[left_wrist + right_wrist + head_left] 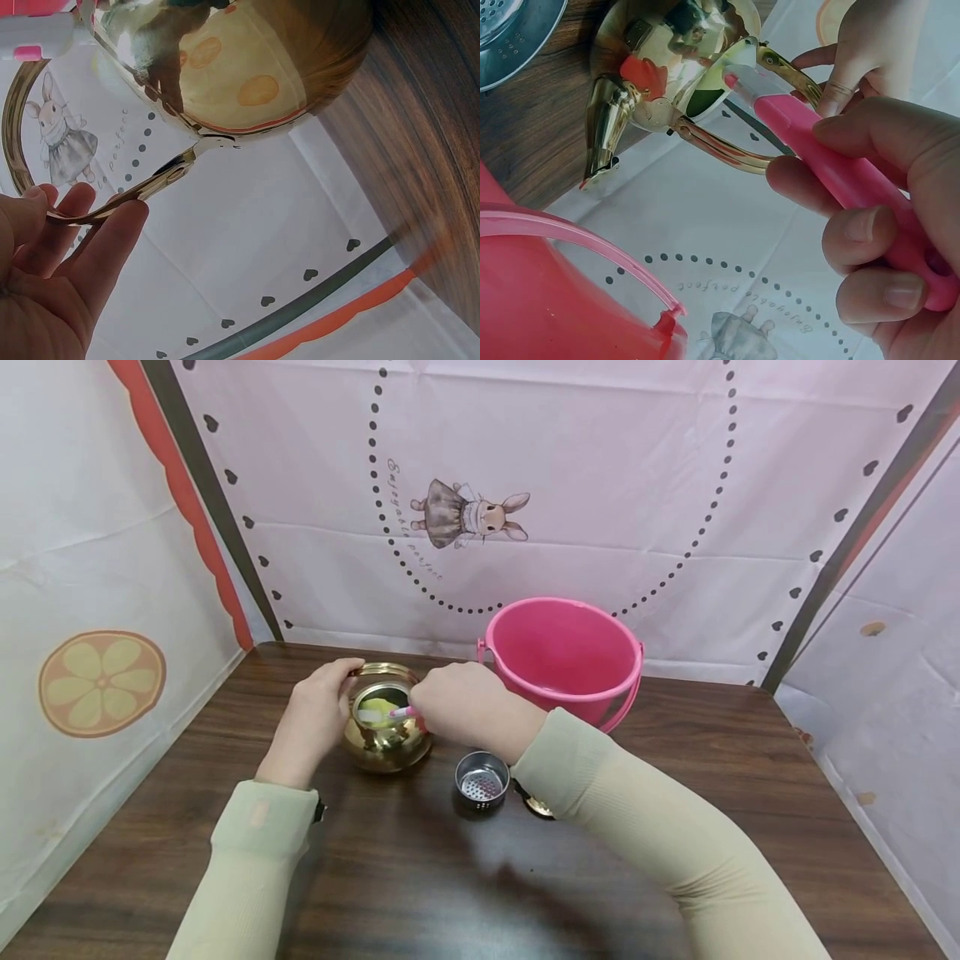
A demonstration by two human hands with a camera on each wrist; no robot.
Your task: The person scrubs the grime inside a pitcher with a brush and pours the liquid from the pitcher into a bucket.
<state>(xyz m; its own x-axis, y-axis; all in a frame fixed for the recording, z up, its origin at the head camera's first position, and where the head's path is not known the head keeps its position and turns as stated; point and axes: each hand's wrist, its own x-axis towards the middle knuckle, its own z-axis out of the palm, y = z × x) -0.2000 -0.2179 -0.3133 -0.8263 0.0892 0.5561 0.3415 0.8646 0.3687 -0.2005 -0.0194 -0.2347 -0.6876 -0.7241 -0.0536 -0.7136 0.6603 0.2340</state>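
The right hand [465, 697] is curled firmly round the pink tool [817, 142], whose far end is at the mouth of the kettle [386, 752], where yellow-green shows. The left hand [315, 702] pinches the kettle's raised handle [157, 181] between thumb and fingers, at the ten o'clock side of the mouth. The kettle is upright on the surface [360, 877], which is dark, glossy wood grain. Near it at four o'clock sits the strainer [482, 783], and just beyond, the lid [540, 808], partly hidden by the right sleeve [573, 768]. The bucket [566, 647] stands at two o'clock from the kettle. White cloth walls close in the surface: a rabbit print [468, 517] at one o'clock, an orange slice print [102, 683] at nine, with hearts and a dotted curve on the far cloth [600, 485].
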